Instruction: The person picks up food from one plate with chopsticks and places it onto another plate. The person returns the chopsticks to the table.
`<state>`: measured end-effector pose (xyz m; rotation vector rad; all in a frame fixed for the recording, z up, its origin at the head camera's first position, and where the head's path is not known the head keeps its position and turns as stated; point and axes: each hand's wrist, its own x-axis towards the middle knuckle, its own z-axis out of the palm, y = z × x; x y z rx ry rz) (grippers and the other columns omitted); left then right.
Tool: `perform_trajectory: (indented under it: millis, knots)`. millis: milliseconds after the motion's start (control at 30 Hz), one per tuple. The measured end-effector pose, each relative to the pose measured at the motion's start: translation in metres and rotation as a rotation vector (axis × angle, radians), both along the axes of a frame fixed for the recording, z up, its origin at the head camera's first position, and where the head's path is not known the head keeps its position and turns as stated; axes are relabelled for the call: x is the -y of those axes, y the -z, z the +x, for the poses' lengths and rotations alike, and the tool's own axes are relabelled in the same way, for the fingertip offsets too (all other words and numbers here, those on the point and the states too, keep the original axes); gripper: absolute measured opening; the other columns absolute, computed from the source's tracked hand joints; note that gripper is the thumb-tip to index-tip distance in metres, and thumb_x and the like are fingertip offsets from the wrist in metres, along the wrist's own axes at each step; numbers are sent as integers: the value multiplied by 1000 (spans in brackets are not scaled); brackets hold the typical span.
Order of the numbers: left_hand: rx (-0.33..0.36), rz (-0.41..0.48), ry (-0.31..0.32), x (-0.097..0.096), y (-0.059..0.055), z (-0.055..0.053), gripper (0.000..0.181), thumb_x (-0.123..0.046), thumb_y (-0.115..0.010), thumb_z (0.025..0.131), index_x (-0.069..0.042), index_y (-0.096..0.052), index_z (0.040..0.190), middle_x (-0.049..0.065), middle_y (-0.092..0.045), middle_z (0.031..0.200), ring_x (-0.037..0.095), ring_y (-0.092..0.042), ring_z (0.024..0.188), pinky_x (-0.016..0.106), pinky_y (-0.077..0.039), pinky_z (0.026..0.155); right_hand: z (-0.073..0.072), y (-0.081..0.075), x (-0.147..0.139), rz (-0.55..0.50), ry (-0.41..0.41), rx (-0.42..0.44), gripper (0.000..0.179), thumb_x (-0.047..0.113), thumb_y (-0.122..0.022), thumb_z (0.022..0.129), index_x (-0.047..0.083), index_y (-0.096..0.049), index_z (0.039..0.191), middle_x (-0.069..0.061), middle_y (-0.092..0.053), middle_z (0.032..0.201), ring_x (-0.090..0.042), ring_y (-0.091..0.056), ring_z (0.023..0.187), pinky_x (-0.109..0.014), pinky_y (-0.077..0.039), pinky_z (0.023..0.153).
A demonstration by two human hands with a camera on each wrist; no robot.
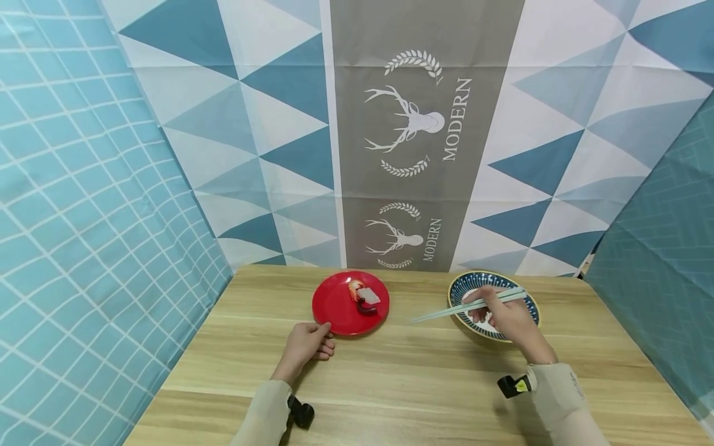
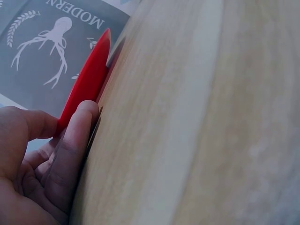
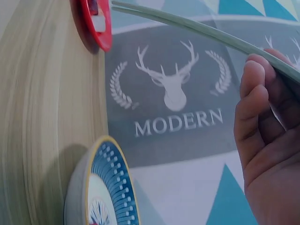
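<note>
My left hand (image 1: 305,344) grips the near left rim of a red plate (image 1: 334,310), thumb on top; the left wrist view shows fingers lower down, by the table. On the plate lie an orange-and-white piece (image 1: 354,288), a whitish piece (image 1: 369,295) and a dark curved piece (image 1: 366,308). In my right hand (image 1: 513,319) is a pair of pale green chopsticks (image 1: 440,313), held above a blue-patterned bowl (image 3: 115,173) with a yellow rim. Their tips point left towards the plate, close together, with nothing between them. The hand partly hides the bowl's inside.
Plate and bowl stand towards the back of a wooden table (image 1: 401,384). Behind it hangs a patterned cloth (image 1: 295,142) with deer heads. Blue checked fabric (image 1: 83,186) borders the left side, and teal fabric (image 1: 658,248) the right.
</note>
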<state>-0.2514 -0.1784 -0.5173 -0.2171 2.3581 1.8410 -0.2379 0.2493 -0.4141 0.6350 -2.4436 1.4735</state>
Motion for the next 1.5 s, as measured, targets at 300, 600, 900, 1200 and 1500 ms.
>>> perform_trajectory:
  millis: [300,600,900,1200,1500]
  knots:
    - [7,2,-8,-1,0,1,37,-27,-58,106,4,-73,95,7,-72,73,12,-70,61,29,-64,60,11,2,-36,-111,-30,-61,52,12,-27,114,-9,-71,95,-5,-72,72,-13,-65,59,-29,-55,50]
    - [0,6,-11,-2,-2,1,36,-28,-59,105,5,-73,95,8,-73,73,12,-70,61,29,-63,59,21,3,-74,-13,190,-57,54,21,-30,114,-10,-73,102,-4,-74,77,-13,-64,64,-24,-55,61]
    - [-7,3,-10,-1,-1,1,36,-26,-59,105,5,-73,94,8,-73,73,12,-70,60,28,-63,59,25,16,-104,6,271,-49,40,18,-40,113,-4,-73,112,6,-72,75,-12,-63,65,-25,-51,57]
    - [-2,0,-13,-2,-2,1,36,-26,-59,105,5,-72,94,8,-73,72,12,-70,60,28,-63,59,38,26,-127,-27,257,-71,36,8,-45,110,29,-69,124,12,-75,80,-7,-67,67,-20,-54,58]
    - [-10,7,-5,-1,-2,1,36,-26,-59,105,5,-72,94,7,-73,72,12,-71,60,29,-64,59,49,29,-136,22,304,-25,30,13,-49,109,20,-72,127,14,-75,80,-8,-69,66,-22,-56,57]
